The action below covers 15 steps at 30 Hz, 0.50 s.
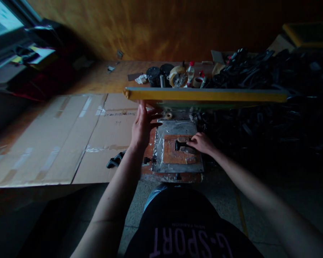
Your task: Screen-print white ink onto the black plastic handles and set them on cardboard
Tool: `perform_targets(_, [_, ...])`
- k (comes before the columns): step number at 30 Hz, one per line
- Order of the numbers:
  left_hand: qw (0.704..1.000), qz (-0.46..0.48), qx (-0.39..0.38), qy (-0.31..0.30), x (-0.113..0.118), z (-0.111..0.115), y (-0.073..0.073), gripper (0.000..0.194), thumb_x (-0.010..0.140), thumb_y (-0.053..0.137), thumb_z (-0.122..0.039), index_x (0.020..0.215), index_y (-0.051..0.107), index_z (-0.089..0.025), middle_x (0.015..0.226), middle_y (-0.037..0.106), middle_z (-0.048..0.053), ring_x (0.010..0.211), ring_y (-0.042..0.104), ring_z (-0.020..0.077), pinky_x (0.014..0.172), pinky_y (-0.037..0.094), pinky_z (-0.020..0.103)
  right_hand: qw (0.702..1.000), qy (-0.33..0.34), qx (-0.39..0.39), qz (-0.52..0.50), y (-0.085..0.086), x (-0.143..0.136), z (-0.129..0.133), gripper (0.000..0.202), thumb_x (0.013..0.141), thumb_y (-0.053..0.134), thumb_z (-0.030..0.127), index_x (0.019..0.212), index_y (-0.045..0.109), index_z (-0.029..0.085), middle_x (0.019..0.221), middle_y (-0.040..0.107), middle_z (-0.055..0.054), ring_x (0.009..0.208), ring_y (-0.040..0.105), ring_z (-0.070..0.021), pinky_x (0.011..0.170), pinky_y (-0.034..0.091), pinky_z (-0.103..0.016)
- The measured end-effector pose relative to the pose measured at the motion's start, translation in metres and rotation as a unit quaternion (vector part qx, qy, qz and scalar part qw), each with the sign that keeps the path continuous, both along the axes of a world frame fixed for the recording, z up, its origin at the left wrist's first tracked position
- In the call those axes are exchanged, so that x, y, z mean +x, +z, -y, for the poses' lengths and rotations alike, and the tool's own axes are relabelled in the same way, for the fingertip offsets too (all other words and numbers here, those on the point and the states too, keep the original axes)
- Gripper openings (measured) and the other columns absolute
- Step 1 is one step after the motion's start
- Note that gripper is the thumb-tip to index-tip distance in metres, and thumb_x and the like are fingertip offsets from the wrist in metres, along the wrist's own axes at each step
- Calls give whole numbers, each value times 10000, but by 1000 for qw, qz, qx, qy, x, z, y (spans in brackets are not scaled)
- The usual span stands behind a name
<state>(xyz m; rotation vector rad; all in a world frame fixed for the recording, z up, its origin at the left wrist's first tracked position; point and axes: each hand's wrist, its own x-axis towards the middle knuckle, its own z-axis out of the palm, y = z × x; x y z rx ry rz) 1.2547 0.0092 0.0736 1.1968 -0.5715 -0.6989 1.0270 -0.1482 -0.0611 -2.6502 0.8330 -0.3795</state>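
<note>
A yellow-edged frame (204,95) is raised across the view above a grey metal plate (177,127). My left hand (141,127) is at the underside of the frame's left end, its fingers apart and pointing right; whether it bears the frame's weight is unclear. On the plate lies a reddish-brown board (170,154) with a worn block on it. My right hand (201,142) pinches the right end of a small black part (178,145) that sits at this block. Left of the plate, another black part (115,160) rests on flattened cardboard (104,132), beside my left forearm.
A large heap of black parts (247,71) fills the right side of the bench. Behind the frame stand dark tubs (153,76), a tape roll (177,76) and a red-capped bottle (190,71). Dark boxes or bags (40,79) are at the far left.
</note>
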Motion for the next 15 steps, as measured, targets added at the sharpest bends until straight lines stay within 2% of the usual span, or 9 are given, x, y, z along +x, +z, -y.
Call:
perform_targets(2, [999, -19, 7, 31, -15, -4, -11, 510, 886, 471, -630, 1205, 522, -235, 1021, 709, 84, 851, 677, 184, 618, 534, 258, 996, 9, -16, -89, -10, 10, -28, 216, 831, 710, 345, 827, 670, 133, 935, 686, -118, 936, 611, -226, 841, 468, -316])
perform_targets(4, [995, -72, 75, 8, -42, -17, -36, 544, 847, 535, -632, 1166, 562, -191, 1010, 717, 113, 832, 685, 198, 609, 526, 263, 991, -20, 0, -133, -8, 21, -50, 178, 909, 605, 285, 936, 641, 113, 968, 676, -148, 964, 604, -240, 850, 447, -327])
perform_targets(6, [962, -162, 195, -99, -73, -34, -66, 607, 793, 591, -654, 1111, 616, -137, 1045, 716, 172, 879, 694, 250, 633, 539, 305, 992, -56, 27, -112, 2, 30, -72, 191, 948, 533, 278, 1000, 609, 111, 963, 668, -153, 958, 600, -246, 829, 443, -334])
perform_targets(7, [943, -203, 229, -131, -87, -43, -79, 614, 784, 599, -658, 1106, 627, -137, 1081, 710, 182, 920, 691, 269, 658, 548, 323, 995, -52, 35, -84, 8, 34, -85, 190, 957, 515, 278, 1013, 598, 117, 970, 663, -152, 969, 593, -248, 831, 442, -339])
perform_targets(9, [925, -262, 246, -125, -104, -59, -99, 565, 796, 596, -638, 1064, 638, -143, 1101, 707, 174, 962, 686, 272, 691, 556, 332, 998, 27, 50, -17, 16, 39, -106, 143, 961, 503, 247, 997, 593, 141, 982, 653, -130, 992, 577, -234, 861, 438, -339])
perform_targets(11, [933, -270, 231, -60, -99, -76, -112, 499, 817, 588, -600, 1014, 633, -144, 1101, 705, 157, 942, 692, 253, 689, 559, 319, 987, 131, 81, 35, 18, 34, -115, 108, 955, 500, 188, 974, 604, 167, 981, 654, -89, 1003, 569, -201, 888, 435, -315])
perform_targets(12, [941, -249, 230, -20, -89, -86, -117, 481, 825, 579, -589, 993, 629, -141, 1106, 702, 153, 917, 699, 245, 679, 561, 313, 982, 153, 97, 46, 16, 26, -111, 117, 945, 502, 153, 973, 613, 178, 982, 656, -70, 1003, 568, -185, 888, 436, -298])
perform_targets(13, [947, -218, 237, 21, -74, -99, -122, 472, 835, 562, -583, 987, 622, -141, 1118, 696, 150, 892, 705, 238, 671, 563, 312, 983, 145, 106, 44, 14, 14, -101, 149, 929, 504, 113, 977, 624, 187, 984, 659, -54, 1001, 567, -176, 880, 437, -286])
perform_targets(15, [946, -126, 272, 121, -33, -133, -137, 485, 873, 474, -596, 956, 607, -138, 1079, 697, 145, 821, 715, 220, 660, 566, 310, 993, 61, 99, 5, 5, -19, -67, 271, 882, 483, 23, 1012, 645, 197, 1005, 665, -43, 996, 565, -174, 861, 438, -279])
